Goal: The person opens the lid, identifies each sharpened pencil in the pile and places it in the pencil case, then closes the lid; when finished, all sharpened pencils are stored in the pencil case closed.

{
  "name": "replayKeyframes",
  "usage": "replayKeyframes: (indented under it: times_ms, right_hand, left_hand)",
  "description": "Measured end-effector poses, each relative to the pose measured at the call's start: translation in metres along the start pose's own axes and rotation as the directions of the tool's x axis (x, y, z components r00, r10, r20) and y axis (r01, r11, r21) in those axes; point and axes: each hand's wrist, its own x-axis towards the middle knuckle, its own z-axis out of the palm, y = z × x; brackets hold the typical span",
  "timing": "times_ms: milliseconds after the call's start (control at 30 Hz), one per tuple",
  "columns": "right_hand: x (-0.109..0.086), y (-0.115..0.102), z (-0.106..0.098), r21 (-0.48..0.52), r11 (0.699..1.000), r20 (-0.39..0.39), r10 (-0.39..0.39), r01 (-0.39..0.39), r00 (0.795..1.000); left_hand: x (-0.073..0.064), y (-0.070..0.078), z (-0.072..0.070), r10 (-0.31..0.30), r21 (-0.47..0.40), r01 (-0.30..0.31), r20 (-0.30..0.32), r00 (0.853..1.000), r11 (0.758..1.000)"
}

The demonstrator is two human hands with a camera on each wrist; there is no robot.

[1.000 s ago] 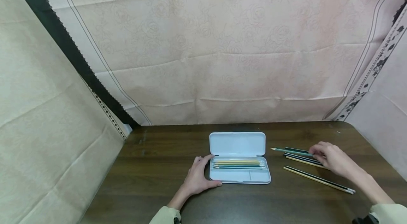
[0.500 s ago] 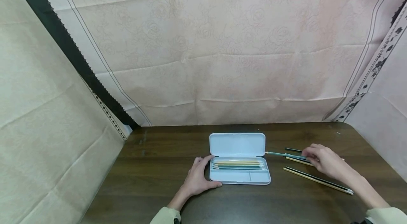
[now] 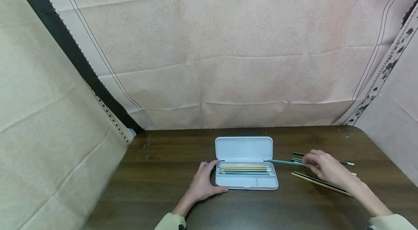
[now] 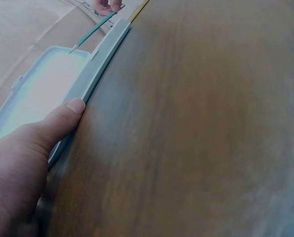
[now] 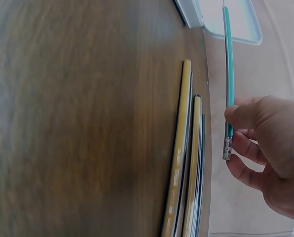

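A light-blue pencil case (image 3: 243, 149) lies with its lid raised back on the table. Several yellow and green pencils (image 3: 243, 168) rest in its rear compartment. My left hand (image 3: 204, 183) grips the case's left end, thumb on the front edge (image 4: 76, 105) and fingers at the back corner. With thumb and fingers, my right hand (image 3: 326, 168) pinches a teal pencil (image 3: 285, 162) near its eraser end, as the right wrist view shows (image 5: 229, 74). Its tip points left, at the case's right hinge side, above the table. Case contents are hidden in the left wrist view.
Two pencils, one yellow and one dark (image 3: 318, 183), lie on the brown table (image 3: 147, 193) to the right of the case. Several more (image 3: 297, 159) lie partly under my right hand. Pale patterned cloth (image 3: 228, 59) hangs behind the table and at both sides.
My right hand has moved left with the teal pencil, bringing its tip from over the table to the case's right side. My left hand and the case have stayed put.
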Motion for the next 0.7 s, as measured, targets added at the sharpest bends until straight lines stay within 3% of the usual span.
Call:
replayKeyframes:
  times_ms: [133,367,700]
  right_hand:
    - [0.005,-0.005,0.004,0.019,1.0,0.001,-0.013,0.013,1.0]
    - [0.012,-0.015,0.011,0.047,0.998,0.047,0.046,-0.048,0.998]
    - [0.024,-0.028,0.018,0.083,0.994,0.103,0.062,-0.07,0.993]
  left_hand:
    - [0.0,0.0,0.0,0.006,0.002,-0.006,-0.001,1.0,1.0]
    - [0.0,0.0,0.0,-0.003,-0.002,0.003,-0.001,1.0,1.0]
    - [0.0,0.0,0.0,0.0,0.008,0.0,-0.002,1.0,1.0]
